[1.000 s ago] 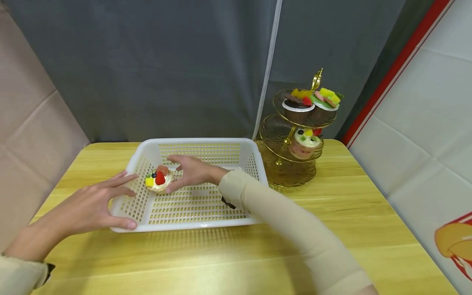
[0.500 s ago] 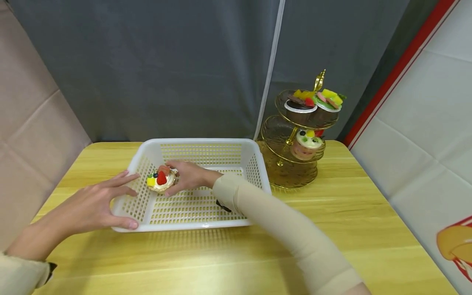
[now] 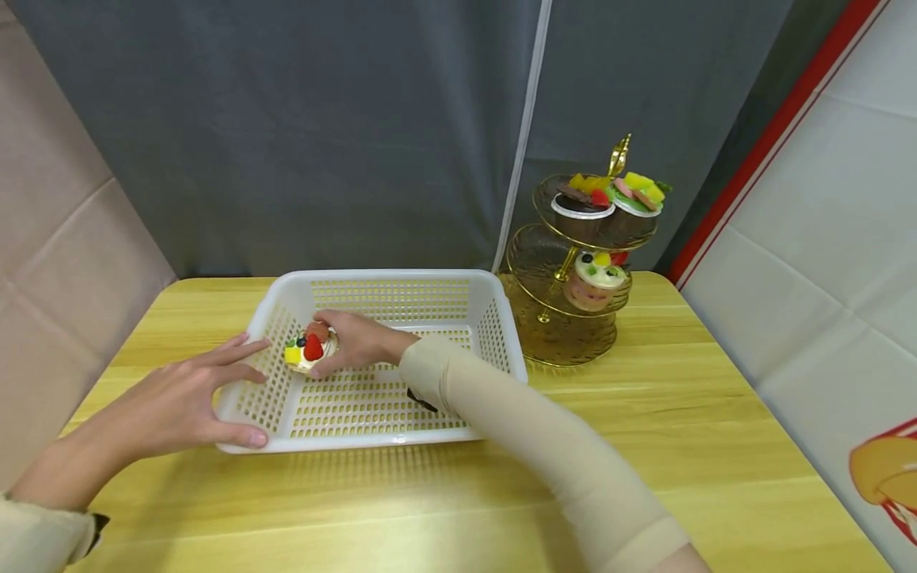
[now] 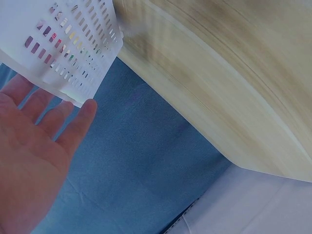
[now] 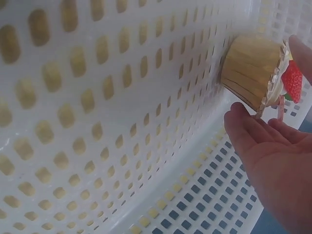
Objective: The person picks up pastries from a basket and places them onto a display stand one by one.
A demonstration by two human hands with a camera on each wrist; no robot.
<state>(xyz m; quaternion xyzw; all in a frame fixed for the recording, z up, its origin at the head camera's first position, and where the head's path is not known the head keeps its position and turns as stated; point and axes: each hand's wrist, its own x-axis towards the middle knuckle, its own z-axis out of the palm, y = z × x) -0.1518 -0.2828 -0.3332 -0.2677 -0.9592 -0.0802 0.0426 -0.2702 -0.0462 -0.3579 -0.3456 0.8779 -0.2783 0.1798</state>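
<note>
A white perforated plastic basket (image 3: 401, 438) stands on the wooden table. Inside its left end sits a cupcake (image 3: 313, 348) topped with cream, strawberry and other fruit; the right wrist view shows its tan pleated paper cup (image 5: 251, 68). My right hand (image 3: 358, 341) reaches into the basket and holds this cupcake from its right side, thumb and fingers on either side of it. At the basket's left end, my left hand (image 3: 179, 402) rests on the rim with spread, fairly straight fingers, the thumb at the near left corner.
Right of the basket stands a tiered glass stand (image 3: 566, 342) with gold trim. Two cupcakes in dark cups, one a chocolate cupcake (image 3: 583, 208), sit on its top tier, and a pink-and-cream dessert cup (image 3: 595, 282) on the middle one. A grey curtain (image 3: 322, 143) hangs behind the table.
My right hand has moved slightly left, from beside the cupcake with thumb and fingers apart to closing around it. My left hand stays on the basket rim.
</note>
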